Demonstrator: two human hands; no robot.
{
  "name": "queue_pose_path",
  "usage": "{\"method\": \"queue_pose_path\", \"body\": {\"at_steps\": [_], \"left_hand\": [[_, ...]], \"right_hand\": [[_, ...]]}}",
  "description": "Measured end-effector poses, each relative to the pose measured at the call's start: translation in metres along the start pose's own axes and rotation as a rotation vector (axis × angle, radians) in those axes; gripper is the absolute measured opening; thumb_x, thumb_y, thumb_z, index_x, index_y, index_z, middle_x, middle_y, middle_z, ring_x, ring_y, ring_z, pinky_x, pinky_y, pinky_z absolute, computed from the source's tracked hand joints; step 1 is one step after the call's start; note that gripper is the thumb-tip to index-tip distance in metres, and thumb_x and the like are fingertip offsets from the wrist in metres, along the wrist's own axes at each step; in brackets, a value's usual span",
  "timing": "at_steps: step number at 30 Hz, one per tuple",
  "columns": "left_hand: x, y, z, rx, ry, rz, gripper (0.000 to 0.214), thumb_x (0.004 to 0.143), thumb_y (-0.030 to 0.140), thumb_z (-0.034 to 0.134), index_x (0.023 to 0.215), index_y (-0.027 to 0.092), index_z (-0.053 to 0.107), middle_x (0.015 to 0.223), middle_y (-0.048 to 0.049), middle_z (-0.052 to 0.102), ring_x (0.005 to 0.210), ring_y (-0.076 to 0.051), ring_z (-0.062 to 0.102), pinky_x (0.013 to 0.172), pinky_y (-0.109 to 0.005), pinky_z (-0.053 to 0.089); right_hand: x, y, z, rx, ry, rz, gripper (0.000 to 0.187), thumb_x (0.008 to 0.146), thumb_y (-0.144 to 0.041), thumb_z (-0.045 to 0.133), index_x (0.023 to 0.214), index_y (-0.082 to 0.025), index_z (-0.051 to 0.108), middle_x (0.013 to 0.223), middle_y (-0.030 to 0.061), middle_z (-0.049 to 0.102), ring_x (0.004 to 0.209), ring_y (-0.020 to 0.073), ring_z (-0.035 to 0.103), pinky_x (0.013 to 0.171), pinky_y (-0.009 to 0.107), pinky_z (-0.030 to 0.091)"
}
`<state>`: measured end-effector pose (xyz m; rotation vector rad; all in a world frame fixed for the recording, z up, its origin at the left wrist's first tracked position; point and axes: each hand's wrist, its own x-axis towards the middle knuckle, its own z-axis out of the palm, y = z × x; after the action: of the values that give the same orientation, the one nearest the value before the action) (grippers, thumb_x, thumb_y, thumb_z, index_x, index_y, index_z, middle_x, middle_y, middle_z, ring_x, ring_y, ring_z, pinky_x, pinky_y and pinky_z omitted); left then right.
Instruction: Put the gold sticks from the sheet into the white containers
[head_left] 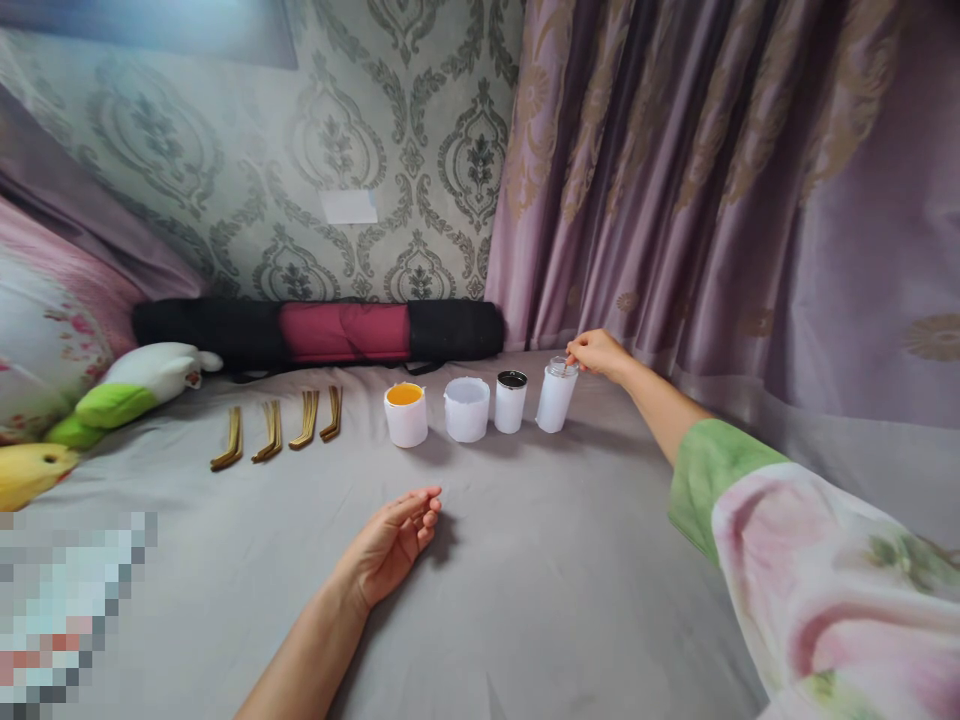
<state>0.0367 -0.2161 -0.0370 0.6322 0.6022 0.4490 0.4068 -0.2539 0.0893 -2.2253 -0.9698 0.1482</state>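
Observation:
My right hand [596, 354] reaches out over the rightmost white container [556, 397], which leans a little. Its fingers are pinched together at the container's rim, on something too small to make out. My left hand [396, 540] rests on the grey sheet [525, 560], fingers loosely curled, holding nothing. Left of the tilted container stand three more white containers in a row: one with a dark rim [510, 401], a wider plain one [466, 408], and one with an orange top [406, 414].
Several golden bent sticks [276, 430] lie in a row at the left. A black and red rolled mat [322, 332] lies along the wall. Plush toys [127, 390] and a floral pillow [45, 340] are at the left, a purple curtain [712, 200] at the right.

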Motion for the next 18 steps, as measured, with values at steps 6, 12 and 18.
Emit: {"method": "queue_pose_path", "body": {"at_steps": [6, 12, 18], "left_hand": [[0.001, -0.001, -0.003, 0.000, 0.000, -0.003, 0.016, 0.075, 0.011, 0.057, 0.091, 0.008, 0.058, 0.075, -0.0053, 0.058, 0.057, -0.006, 0.055, 0.051, -0.016, 0.048], [0.001, -0.001, 0.000, -0.006, 0.007, -0.005, 0.015, 0.076, 0.010, 0.056, 0.090, 0.008, 0.058, 0.073, -0.0052, 0.058, 0.056, -0.006, 0.055, 0.049, -0.016, 0.048], [0.001, 0.000, 0.001, -0.003, 0.005, -0.006, 0.015, 0.076, 0.010, 0.056, 0.090, 0.008, 0.058, 0.074, -0.0051, 0.057, 0.056, -0.006, 0.055, 0.049, -0.016, 0.048]], "right_hand": [[-0.005, -0.004, -0.005, -0.035, 0.018, 0.011, 0.015, 0.071, -0.025, 0.056, 0.072, -0.012, 0.064, 0.059, 0.0037, 0.061, 0.041, 0.0057, 0.043, 0.040, 0.018, 0.031], [-0.012, -0.009, -0.010, -0.048, 0.034, 0.020, 0.015, 0.070, -0.026, 0.058, 0.073, -0.012, 0.064, 0.055, 0.0031, 0.059, 0.046, 0.0077, 0.046, 0.042, 0.018, 0.033], [-0.013, -0.009, -0.010, -0.041, 0.035, 0.030, 0.017, 0.071, -0.028, 0.058, 0.072, -0.012, 0.063, 0.055, 0.0033, 0.058, 0.043, 0.0068, 0.044, 0.042, 0.018, 0.033]]}}
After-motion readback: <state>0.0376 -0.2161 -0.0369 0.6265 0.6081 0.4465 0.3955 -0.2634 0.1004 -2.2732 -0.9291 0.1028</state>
